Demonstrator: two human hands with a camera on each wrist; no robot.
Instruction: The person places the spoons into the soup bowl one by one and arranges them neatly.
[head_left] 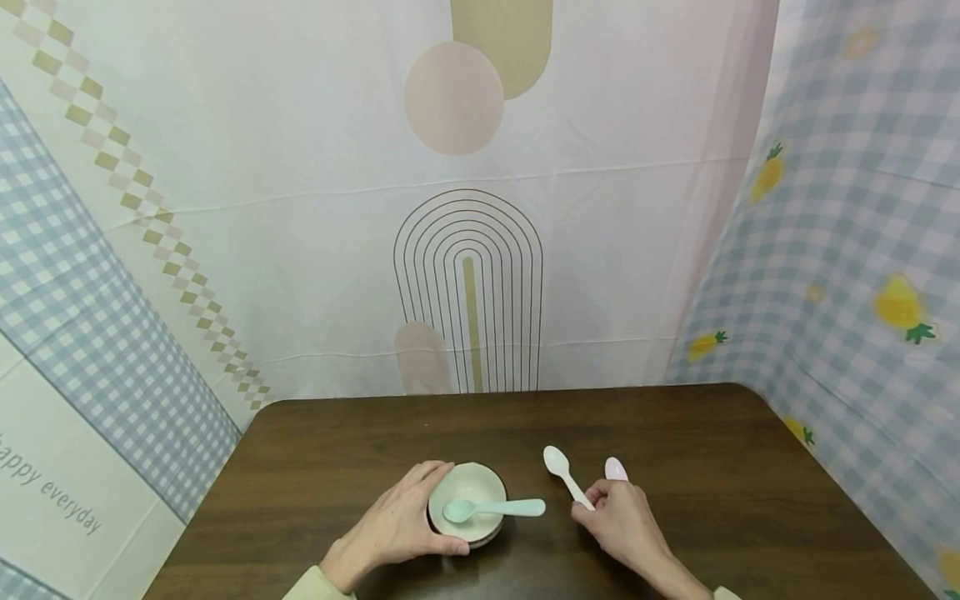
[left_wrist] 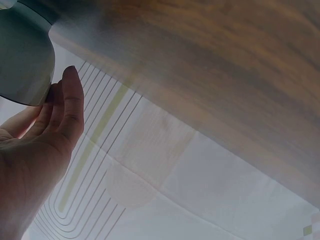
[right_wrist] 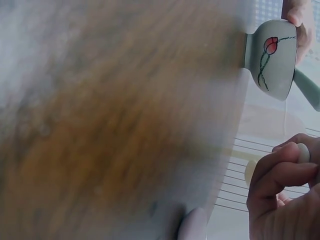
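A small pale bowl (head_left: pixel 487 479) stands on the table, and the right wrist view shows a red flower with a green stem painted on its side. My left hand (head_left: pixel 405 517) grips the bowl by its left side, thumb at the near rim and fingers at the far rim. Inside rests a mint-green spoon (head_left: pixel 510 507), its handle jutting over the right rim. My right hand (head_left: pixel 626 521) pinches a white spoon (head_left: pixel 556 461) by the handle, with the spoon's head pointing away to the left. Just beyond the right knuckles shows a pale pink spoon (head_left: pixel 616 469), its handle hidden by the hand.
The dark brown wooden table (head_left: pixel 337 442) has rounded far corners. A patterned white cloth (head_left: pixel 322 275) hangs right behind its far edge. Blue checked cloth (head_left: pixel 847 250) with yellow pineapples hangs along the right side, and more checked cloth (head_left: pixel 97 275) on the left.
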